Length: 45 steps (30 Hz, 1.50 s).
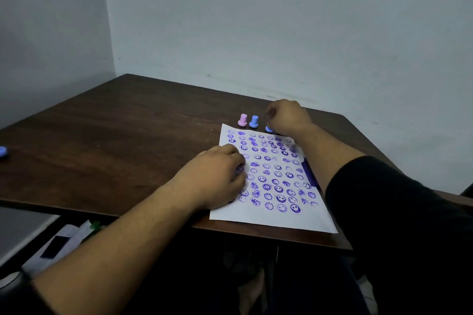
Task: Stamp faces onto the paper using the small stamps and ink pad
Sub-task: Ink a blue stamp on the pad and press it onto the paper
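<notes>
The dark wooden table carries the paper, nearly filled with purple faces. The left hand rests on its left edge, fingers curled under, holding nothing visible. The right hand pinches a blue stamp at the paper's far edge, beside a blue stamp and pink stamp. Likely a stamp change; next comes inking, but the ink pad is not plainly visible.

I see a dark wooden table with visible grain and a dull sheen. The paper on it looks matt white, printed in purple ink. The pink stamp and blue stamp look like smooth plastic. My sleeve is matt black cloth.
</notes>
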Motion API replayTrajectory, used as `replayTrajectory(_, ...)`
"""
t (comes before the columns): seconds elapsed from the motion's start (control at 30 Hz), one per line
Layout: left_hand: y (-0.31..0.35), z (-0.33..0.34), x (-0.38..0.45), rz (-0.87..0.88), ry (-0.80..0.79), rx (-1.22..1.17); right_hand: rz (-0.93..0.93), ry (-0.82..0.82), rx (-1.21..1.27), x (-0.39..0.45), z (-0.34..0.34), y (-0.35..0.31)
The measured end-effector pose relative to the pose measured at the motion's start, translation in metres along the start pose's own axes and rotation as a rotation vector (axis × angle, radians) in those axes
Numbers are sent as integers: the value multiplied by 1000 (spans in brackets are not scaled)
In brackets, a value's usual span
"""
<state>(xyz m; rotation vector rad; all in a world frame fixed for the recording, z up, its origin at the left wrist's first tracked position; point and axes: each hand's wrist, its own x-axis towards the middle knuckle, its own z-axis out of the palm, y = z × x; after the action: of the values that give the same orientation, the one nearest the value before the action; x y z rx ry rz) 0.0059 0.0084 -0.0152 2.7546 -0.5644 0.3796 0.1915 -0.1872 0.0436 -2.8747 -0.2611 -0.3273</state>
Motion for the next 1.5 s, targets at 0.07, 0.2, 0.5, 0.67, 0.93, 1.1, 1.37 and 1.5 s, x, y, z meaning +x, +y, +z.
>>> replayTrajectory(0.07,0,0,0,1,-3,5,-37,17,-20,1,-1,-7)
replayTrajectory(0.2,1,-1,-1,-3,1,4,-100,37,-43,2,2,-18)
replayTrajectory(0.5,1,-1,-1,-8,-3,4,-140,35,-99,11,12,-25)
replayTrajectory(0.67,0,0,-2,-6,0,-4,-142,50,-85,10,15,-26)
replayTrajectory(0.93,-2,0,-2,-1,2,-23,-67,241,304,-7,-32,-14)
replayTrajectory(1.1,-2,1,0,7,13,-22,-52,376,451,-55,-64,24)
replayTrajectory(1.37,-1,-2,1,5,1,-39,116,424,544,-161,-49,86)
replayTrajectory(1.5,-1,-3,2,-1,-1,-57,163,449,506,-185,-23,102)
